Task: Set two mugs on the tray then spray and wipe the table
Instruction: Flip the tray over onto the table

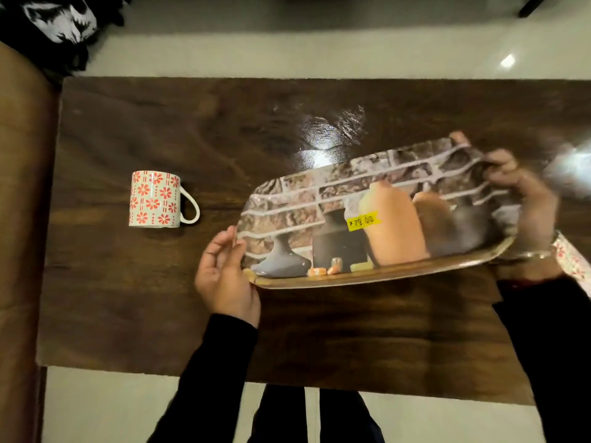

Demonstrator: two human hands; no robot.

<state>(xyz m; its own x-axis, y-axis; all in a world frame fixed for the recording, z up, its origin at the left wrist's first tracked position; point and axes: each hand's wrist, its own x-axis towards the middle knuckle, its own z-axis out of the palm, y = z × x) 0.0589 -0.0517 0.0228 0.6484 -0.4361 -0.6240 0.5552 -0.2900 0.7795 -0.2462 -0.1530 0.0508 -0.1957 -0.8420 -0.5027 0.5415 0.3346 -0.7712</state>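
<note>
A long tray (319, 199) printed with vases and a brick wall, a yellow price sticker on it, is held tilted over the dark wooden table (160, 298). My left hand (224, 276) grips its left end, thumb on the rim. My right hand (524, 206) grips its right end, fingers curled over the edge. One white mug with red flowers (155, 198) stands on the table to the left, handle pointing right. Part of a second red-patterned object (572, 260) shows at the right edge behind my right wrist; whether it is a mug I cannot tell.
A brown sofa arm (22, 219) runs along the table's left side, with a black printed cloth (54, 24) at the top left. Pale floor tiles (287, 52) lie beyond the table. A blurred silvery shape (572, 171) sits at the right edge.
</note>
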